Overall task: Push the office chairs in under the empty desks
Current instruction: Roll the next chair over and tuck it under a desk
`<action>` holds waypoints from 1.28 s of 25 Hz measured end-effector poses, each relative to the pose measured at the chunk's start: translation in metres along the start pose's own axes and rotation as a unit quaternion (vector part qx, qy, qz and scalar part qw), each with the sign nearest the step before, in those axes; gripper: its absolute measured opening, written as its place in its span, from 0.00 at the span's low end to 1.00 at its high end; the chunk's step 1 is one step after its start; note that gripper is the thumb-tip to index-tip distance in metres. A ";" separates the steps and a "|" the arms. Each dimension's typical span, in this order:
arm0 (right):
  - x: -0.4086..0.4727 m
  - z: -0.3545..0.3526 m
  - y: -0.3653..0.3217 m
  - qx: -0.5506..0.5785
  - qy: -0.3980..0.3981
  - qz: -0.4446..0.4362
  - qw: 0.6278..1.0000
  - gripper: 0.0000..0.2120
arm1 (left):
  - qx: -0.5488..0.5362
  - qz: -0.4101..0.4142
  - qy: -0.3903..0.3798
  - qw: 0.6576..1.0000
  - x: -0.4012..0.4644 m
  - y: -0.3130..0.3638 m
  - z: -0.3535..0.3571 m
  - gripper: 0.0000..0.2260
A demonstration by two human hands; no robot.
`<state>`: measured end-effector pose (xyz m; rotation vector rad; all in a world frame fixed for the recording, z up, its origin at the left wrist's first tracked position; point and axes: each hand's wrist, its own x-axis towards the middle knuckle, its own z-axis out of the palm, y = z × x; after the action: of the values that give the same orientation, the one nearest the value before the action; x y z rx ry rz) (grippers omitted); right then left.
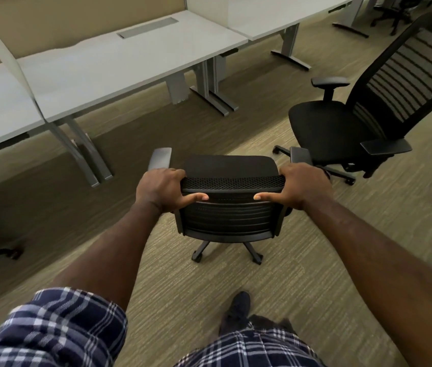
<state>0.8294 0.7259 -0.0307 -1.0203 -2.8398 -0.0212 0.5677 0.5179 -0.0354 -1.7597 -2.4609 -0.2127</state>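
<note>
Left hand (160,190) and right hand (301,188) gripping top corners of black mesh-backed office chair (229,207), facing long white desk (119,62), on olive carpet (183,287).

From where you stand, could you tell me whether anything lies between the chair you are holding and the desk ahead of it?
Nothing visible does. Both hands, left hand and right hand, grip the held chair by its backrest, and only bare carpet lies between it and the desk. The second chair stands off to the right, clear of that path.
</note>
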 end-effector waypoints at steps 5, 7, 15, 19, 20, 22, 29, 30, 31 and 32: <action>-0.024 -0.006 -0.019 -0.014 0.004 -0.021 1.000 0.48 | 0.010 -0.023 -0.001 1.000 -0.038 0.001 -0.008 0.35; -0.027 -0.008 -0.021 -0.016 -0.002 -0.026 1.000 0.47 | 0.008 -0.030 0.000 1.000 -0.047 0.004 -0.011 0.35; 0.000 -0.016 -0.010 -0.008 -0.015 -0.046 0.999 0.44 | 0.010 -0.045 0.004 0.999 -0.033 0.012 -0.018 0.39; 0.027 -0.017 -0.003 -0.006 -0.021 -0.056 0.998 0.45 | 0.013 -0.062 0.008 0.998 -0.013 0.008 -0.016 0.38; 0.034 -0.017 -0.001 -0.003 -0.022 -0.061 0.998 0.45 | 0.014 -0.070 0.010 0.997 -0.008 0.007 -0.016 0.37; 0.051 -0.016 0.003 0.002 -0.018 -0.075 0.997 0.45 | 0.016 -0.085 0.007 0.996 0.001 0.007 -0.013 0.36; 0.130 0.001 0.028 0.010 -0.017 -0.146 0.989 0.48 | 0.027 -0.153 0.020 0.988 0.043 0.006 0.000 0.36; 0.142 0.003 0.030 0.012 -0.022 -0.155 0.988 0.48 | 0.031 -0.163 0.024 0.986 0.048 0.005 0.001 0.36; 0.155 0.003 0.031 0.012 -0.028 -0.164 0.986 0.49 | 0.037 -0.172 0.025 0.984 0.054 0.004 0.002 0.36; 0.166 0.004 0.032 0.012 -0.035 -0.173 0.984 0.49 | 0.042 -0.178 0.025 0.983 0.059 0.003 0.002 0.36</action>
<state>0.7222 0.8558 -0.0158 -0.5224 -3.0342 0.0162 0.5518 0.5743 -0.0273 -1.2552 -2.6870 -0.1767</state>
